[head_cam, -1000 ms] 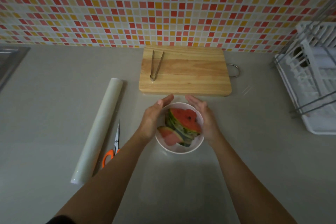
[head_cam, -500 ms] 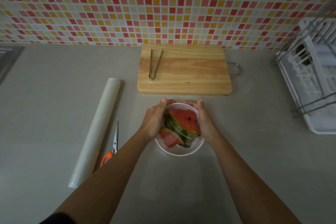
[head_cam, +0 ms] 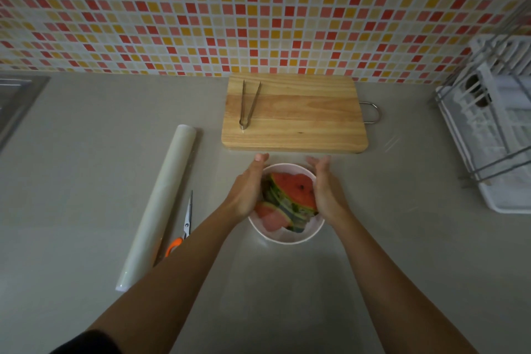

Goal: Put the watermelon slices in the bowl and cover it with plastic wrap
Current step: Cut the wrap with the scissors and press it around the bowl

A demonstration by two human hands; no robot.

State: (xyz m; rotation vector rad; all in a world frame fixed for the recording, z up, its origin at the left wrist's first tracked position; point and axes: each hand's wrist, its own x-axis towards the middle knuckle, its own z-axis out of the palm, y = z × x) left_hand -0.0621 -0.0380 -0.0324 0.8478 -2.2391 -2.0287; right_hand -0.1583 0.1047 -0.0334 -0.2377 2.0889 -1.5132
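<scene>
Head view, looking down on a matte grey counter (head_cam: 86,152) below a wall of small square mosaic tiles (head_cam: 201,8) in red, orange, yellow and cream.

Centre of frame: round white bowl (head_cam: 287,240), smooth and glossy, just below the near edge of the cutting board. Inside it, wedge-shaped watermelon slices (head_cam: 293,190) stacked on edge, red flesh with dark seeds, striped green rind.

Left hand (head_cam: 248,190) laid along the bowl's left side, right hand (head_cam: 324,190) along its right side; palms facing each other, fingers straight and close together, tips reaching past the far rim. Nothing pinched or curled round.

Thin clear sheet of plastic wrap (head_cam: 392,143) only faintly traceable over bowl and surrounding counter, shown by pale creases and a hazy sheen; exact edges hard to tell.

Upper centre: rectangular pale wooden cutting board (head_cam: 301,118), rounded corners, visible grain, wire loop handle at right. Slim metal tongs (head_cam: 248,103) lying on its left part.

Left of centre: long white roll of plastic wrap (head_cam: 161,204), lying diagonally; beside it, scissors (head_cam: 185,224) with steel blades and orange handles.

Right edge: white plastic dish rack (head_cam: 494,146) with metal wire frame. Upper left edge: steel sink (head_cam: 14,100) rim.
</scene>
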